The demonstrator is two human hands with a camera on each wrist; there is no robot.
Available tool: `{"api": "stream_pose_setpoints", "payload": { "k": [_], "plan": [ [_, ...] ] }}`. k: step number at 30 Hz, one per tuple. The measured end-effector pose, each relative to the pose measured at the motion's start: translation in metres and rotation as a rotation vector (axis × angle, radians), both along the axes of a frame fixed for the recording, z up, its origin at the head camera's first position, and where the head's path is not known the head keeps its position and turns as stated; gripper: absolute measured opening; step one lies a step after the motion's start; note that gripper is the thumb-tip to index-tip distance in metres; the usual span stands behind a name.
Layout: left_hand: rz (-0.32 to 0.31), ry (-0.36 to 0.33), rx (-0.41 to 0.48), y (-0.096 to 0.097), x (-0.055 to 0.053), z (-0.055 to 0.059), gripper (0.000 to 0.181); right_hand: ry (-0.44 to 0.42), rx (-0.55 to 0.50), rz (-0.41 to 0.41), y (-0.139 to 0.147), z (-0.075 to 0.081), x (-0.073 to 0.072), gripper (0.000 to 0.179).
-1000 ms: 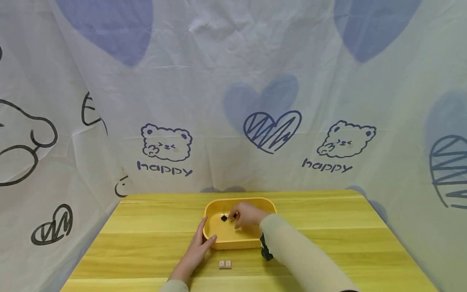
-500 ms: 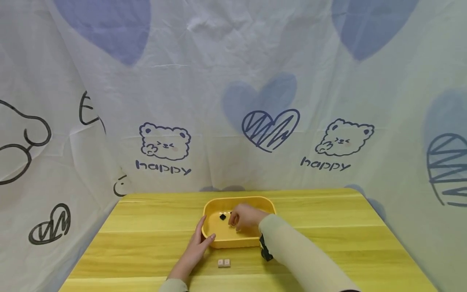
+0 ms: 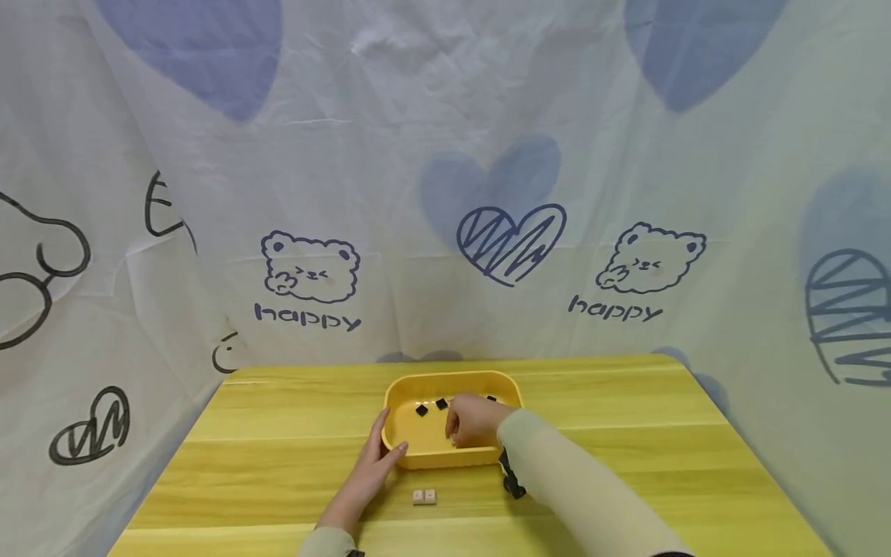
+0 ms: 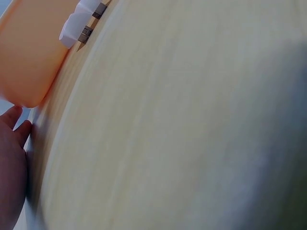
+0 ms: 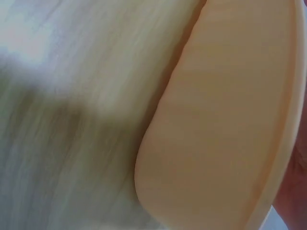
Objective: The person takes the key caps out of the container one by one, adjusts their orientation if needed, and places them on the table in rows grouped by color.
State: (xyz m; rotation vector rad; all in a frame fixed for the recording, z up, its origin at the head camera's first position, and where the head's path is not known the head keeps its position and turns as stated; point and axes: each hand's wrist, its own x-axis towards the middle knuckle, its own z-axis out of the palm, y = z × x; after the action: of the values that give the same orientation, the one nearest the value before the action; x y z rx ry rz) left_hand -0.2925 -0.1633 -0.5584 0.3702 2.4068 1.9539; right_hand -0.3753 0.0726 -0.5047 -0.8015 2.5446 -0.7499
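A yellow plastic tray (image 3: pixel 452 460) stands mid-table in the head view. My left hand (image 3: pixel 367 470) holds its near left corner, thumb on the front rim and fingers along the left side. My right hand (image 3: pixel 476 419) is down inside the tray, fingers bent toward the bottom. A small pale spot shows at its fingertips; I cannot tell whether it is a held piece. Small black square pieces lie in the tray, one at left (image 3: pixel 421 411) and another (image 3: pixel 442 404) beside my fingers. The right wrist view shows mostly the tray's outer wall (image 5: pixel 211 129).
Two pale keycaps (image 3: pixel 424 497) sit side by side in front of the tray; the left wrist view shows dark switch bodies (image 4: pixel 86 34) under them. The wood-grain table (image 3: pixel 278 456) ends at a printed cloth (image 3: pixel 397 193) behind.
My right hand has shifted slightly right and nearer within the tray, uncovering a black piece near its fingers and one behind it. My left hand keeps its place on the corner.
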Motion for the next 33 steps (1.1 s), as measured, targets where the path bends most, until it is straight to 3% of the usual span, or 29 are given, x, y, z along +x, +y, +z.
{"api": "stream_pose_setpoints", "payload": {
  "k": [4,14,22,29,33],
  "plan": [
    [-0.003,-0.003,0.003,0.000,0.002,0.001,0.077,0.048,0.003,0.028,0.006,0.005,-0.001,0.018],
    [0.024,0.006,-0.026,0.000,0.002,0.002,0.077,0.184,-0.031,0.133,0.019,0.039,0.009,0.016],
    [0.027,-0.004,-0.029,-0.001,-0.001,-0.001,0.076,0.202,-0.086,0.160,0.030,0.049,0.025,0.017],
    [0.017,0.022,-0.020,0.001,0.000,0.000,0.077,0.351,-0.186,0.208,0.029,0.052,0.045,0.013],
    [0.017,0.020,-0.018,0.001,-0.001,-0.001,0.076,0.380,-0.224,0.212,0.028,0.050,0.058,0.010]
  ]
}}
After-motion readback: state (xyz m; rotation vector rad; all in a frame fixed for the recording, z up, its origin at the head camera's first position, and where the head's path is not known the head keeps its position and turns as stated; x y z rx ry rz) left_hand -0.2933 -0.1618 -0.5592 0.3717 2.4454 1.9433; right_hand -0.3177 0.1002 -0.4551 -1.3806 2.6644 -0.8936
